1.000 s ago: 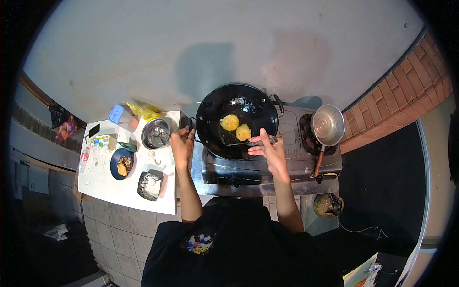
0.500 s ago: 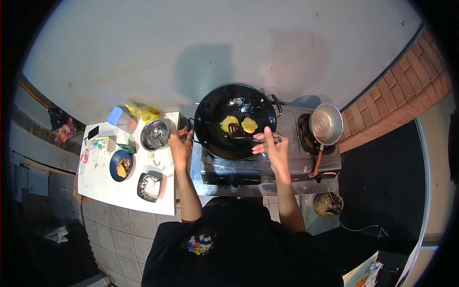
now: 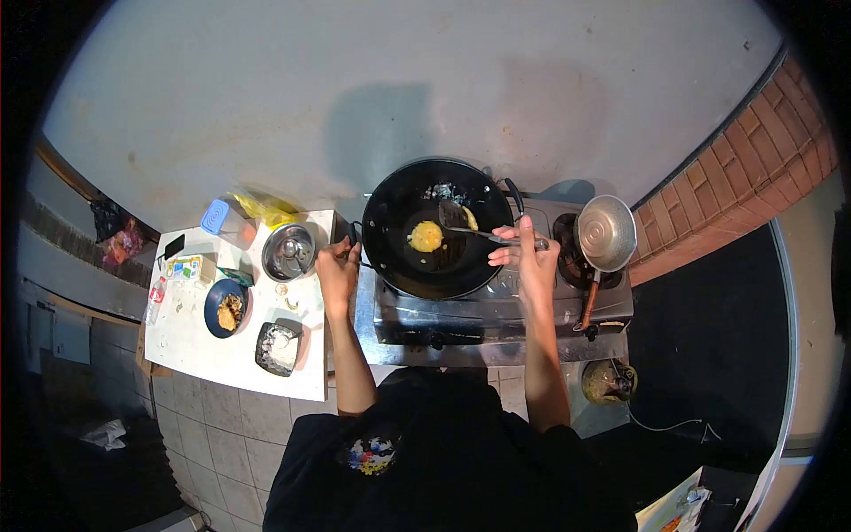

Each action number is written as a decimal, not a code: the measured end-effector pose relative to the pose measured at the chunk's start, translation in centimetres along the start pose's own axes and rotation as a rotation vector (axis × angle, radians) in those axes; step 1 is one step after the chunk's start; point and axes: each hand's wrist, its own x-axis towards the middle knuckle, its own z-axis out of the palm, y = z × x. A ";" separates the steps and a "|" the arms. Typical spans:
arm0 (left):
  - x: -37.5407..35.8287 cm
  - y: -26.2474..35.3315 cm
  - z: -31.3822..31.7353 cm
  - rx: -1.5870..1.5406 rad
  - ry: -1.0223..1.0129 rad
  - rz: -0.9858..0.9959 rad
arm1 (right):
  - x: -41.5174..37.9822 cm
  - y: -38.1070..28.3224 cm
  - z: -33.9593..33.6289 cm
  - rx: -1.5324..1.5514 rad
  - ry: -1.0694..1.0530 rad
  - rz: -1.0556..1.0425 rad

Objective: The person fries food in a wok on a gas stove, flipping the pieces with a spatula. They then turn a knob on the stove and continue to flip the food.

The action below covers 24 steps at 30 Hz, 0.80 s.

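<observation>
A black wok (image 3: 390, 266) sits on the stove with two yellow patties in it. One patty (image 3: 426, 237) lies flat near the middle. The other patty (image 3: 471, 218) shows as a narrow edge, tilted against the wok's right side and partly hidden by the spatula. My right hand (image 3: 529, 253) is closed around the handle of a dark slotted spatula (image 3: 454, 215), whose head is beside that tilted patty. At the wok's left side, my left hand (image 3: 337, 270) is closed on the wok's loop handle (image 3: 355, 233).
To the right, a silver saucepan (image 3: 606, 232) with a wooden handle rests on the second burner. The white table (image 3: 204, 359) on the left bears a steel bowl (image 3: 288, 252), a blue plate of fried food (image 3: 213, 308), a dish of white powder (image 3: 278, 348) and a lidded container (image 3: 226, 222).
My right hand and the spatula have moved right and slightly up. The right patty has gone from lying flat to tilted against the wok's side. My left hand stays on the handle.
</observation>
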 end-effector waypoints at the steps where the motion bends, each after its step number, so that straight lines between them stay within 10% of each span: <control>1: 0.0 0.1 0.0 0.006 -0.011 -0.008 | 0.1 0.0 -0.1 0.003 0.013 -0.009; 24: 0.1 -0.1 0.0 -0.040 0.001 -0.023 | 0.8 1.1 -2.1 -0.241 -0.167 -0.093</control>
